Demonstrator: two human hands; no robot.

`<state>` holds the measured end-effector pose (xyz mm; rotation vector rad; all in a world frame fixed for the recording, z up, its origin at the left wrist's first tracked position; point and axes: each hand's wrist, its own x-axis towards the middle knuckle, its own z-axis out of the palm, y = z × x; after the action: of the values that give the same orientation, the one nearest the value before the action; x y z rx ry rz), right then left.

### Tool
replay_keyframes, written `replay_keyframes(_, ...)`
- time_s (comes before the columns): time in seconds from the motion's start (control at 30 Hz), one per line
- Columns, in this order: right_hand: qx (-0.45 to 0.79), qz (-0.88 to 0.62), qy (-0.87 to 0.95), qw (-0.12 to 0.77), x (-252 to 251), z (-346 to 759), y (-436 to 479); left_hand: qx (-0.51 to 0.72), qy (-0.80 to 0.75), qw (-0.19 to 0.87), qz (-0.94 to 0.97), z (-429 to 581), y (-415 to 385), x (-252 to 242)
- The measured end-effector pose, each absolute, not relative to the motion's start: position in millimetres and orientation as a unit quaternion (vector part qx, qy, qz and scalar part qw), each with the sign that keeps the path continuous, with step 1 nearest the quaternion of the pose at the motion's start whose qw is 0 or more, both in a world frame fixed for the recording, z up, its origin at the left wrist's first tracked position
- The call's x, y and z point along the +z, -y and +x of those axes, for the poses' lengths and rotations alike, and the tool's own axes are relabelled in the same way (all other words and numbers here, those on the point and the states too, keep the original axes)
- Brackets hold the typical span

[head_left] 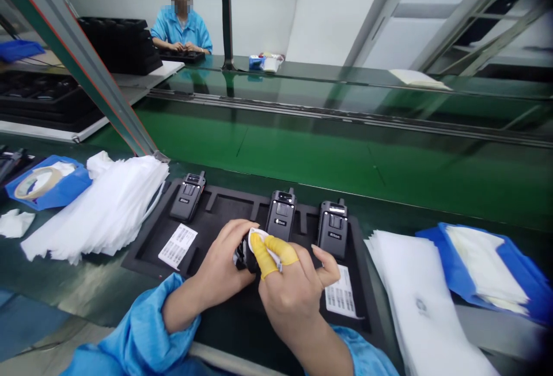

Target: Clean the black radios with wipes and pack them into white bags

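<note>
My left hand (220,269) is closed around a black handheld radio (242,256), mostly hidden by my fingers. Yellow finger cots cover two fingertips of my right hand (291,284), which pinches a white wiping cloth (258,232) against the radio. Both hands are above a black foam tray (140,252). Three more black radios lie in it: one at the left (186,198), one in the middle (280,217) just beyond my hands, and one at the right (333,232). White label sheets with printed codes lie at the left (178,245) and right (340,295) of the tray.
White bags are stacked left (103,209) and right (415,295) of the tray. A blue bin (49,183) holds a tape roll; another blue bin (514,261) holds white cloths. Beyond runs a green conveyor belt (276,145). Across it sits a co-worker (184,30) beside stacked black trays (118,45).
</note>
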<state>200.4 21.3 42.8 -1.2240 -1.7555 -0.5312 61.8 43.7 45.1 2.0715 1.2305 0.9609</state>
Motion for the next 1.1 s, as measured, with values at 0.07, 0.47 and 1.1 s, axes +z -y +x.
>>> replay_keyframes(0.07,-0.218,-0.507,0.702,0.450,45.1,197.7,-20.2,0.358,-0.457,0.268,0.769,62.5,-43.7,45.5)
replay_keyframes(0.47,-0.215,-0.544,0.677,0.447,46.1,194.1,-15.5,0.359,-0.476,0.256,0.761,67.4,-40.7,42.7)
replay_keyframes(1.1,-0.155,-0.512,0.702,0.470,34.7,227.5,-27.5,0.350,-0.481,0.311,0.741,55.7,-42.3,47.0)
